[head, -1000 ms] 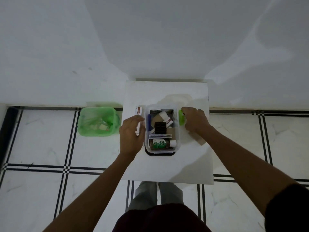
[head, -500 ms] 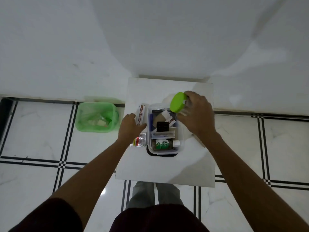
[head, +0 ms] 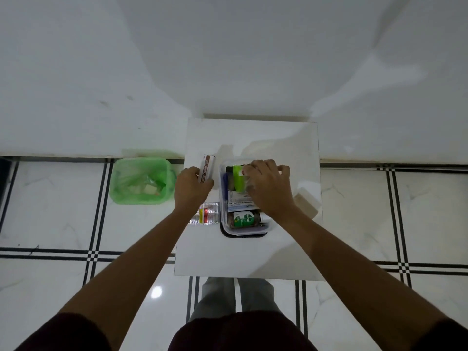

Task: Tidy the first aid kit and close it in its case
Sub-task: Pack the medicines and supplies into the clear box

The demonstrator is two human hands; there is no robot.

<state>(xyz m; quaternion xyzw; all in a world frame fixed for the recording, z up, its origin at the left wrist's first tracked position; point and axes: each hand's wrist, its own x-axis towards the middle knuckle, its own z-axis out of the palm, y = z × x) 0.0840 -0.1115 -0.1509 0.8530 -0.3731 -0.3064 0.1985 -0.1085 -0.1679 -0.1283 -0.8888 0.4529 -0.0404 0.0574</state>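
Observation:
A clear plastic case [head: 222, 198] stands on a small white table [head: 248, 252]. Inside lie a green-labelled Dettol bottle [head: 244, 219], an antiseptic bandage box [head: 239, 201] and other small items. My right hand [head: 268, 186] is over the case, shut on a clear jar with a green lid [head: 238, 177], and holds it inside the case's far end. My left hand [head: 191, 188] grips a white ointment box [head: 207, 167] just left of the case. A small clear bottle with a red and yellow label [head: 206, 216] lies beside the case.
A beige pad and a white box [head: 307, 198] lie at the table's right edge. A green plastic bin [head: 141, 181] with scraps stands on the tiled floor to the left. A white wall rises behind the table. My legs are under the table's near edge.
My right hand lifted the green-lidded jar from the table's right side and brought it down into the case. My left hand closed on the ointment box.

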